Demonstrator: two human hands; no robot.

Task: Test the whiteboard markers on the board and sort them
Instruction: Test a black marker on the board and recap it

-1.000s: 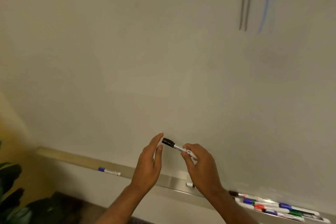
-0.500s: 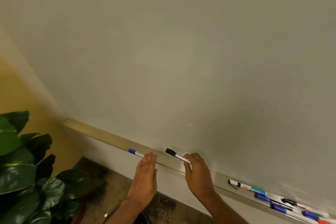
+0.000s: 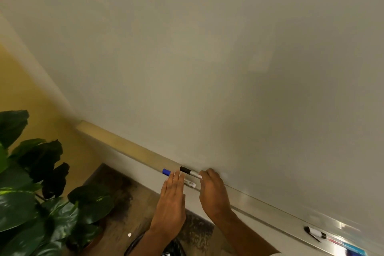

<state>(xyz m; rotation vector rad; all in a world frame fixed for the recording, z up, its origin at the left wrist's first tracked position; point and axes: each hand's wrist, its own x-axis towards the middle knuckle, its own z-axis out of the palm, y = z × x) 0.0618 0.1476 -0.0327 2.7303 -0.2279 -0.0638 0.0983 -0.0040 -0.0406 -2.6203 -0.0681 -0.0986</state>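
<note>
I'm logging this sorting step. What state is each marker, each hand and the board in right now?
Black-capped white marker: capped, held by the right hand, low over the tray.
Blue-capped white marker: capped, lying on the metal tray, partly hidden by the left hand.
Black-capped marker at far right: lying on the tray, blurred.
Right hand: fingers closed on the marker.
Left hand: open, flat, empty.
Whiteboard: no marks in view.

A black-capped white marker (image 3: 190, 171) sits over the metal ledge (image 3: 259, 203) under the whiteboard (image 3: 207, 58), right of a blue-capped marker (image 3: 166, 172); a leafy potted plant (image 3: 31, 193) stands far left.
</note>
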